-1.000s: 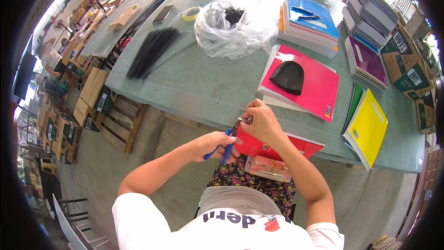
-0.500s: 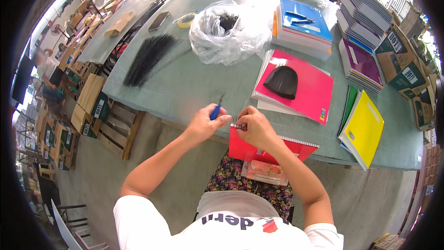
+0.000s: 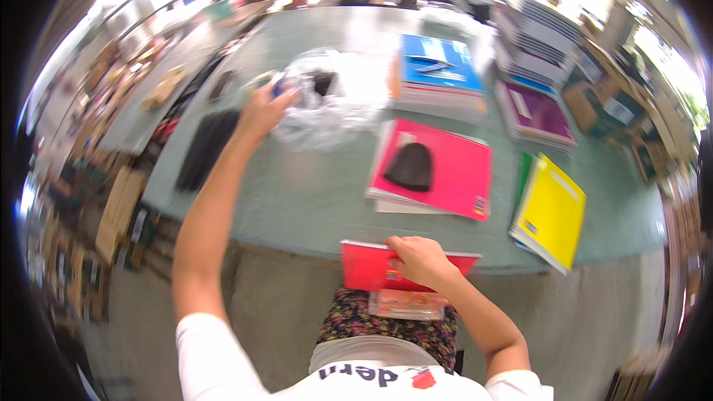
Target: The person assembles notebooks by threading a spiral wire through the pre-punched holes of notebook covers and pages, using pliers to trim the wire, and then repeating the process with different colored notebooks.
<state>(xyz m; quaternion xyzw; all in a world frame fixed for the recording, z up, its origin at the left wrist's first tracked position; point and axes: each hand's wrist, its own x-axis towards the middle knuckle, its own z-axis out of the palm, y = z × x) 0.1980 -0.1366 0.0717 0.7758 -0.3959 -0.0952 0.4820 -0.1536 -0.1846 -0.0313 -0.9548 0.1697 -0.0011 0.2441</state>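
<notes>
My left hand [image 3: 265, 110] is stretched out over the table, its fingers closed round a small blue-handled tool [image 3: 278, 87]; blur hides the tool's tip. Just beside it stands a clear plastic bag [image 3: 319, 122] with dark coils inside. Near the table's front edge, my right hand [image 3: 422, 260] pinches the top, wire-bound edge of a red spiral notebook [image 3: 364, 267], held above my lap. Under the notebook, a clear packet with orange contents [image 3: 407, 306] rests on my lap.
Black binding coils [image 3: 204, 154] lie left of the bag. A pink notebook [image 3: 462, 171] carries a dark curved object [image 3: 411, 167]. Behind it is a blue-topped stack [image 3: 442, 67]. Yellow [image 3: 553, 212] and purple notebooks [image 3: 538, 115] are at right, near cardboard boxes [image 3: 616, 115].
My left hand has moved from the notebook's edge forward to the bag, carrying the blue-handled tool. My right hand stays on the red notebook. The whole view has shifted.
</notes>
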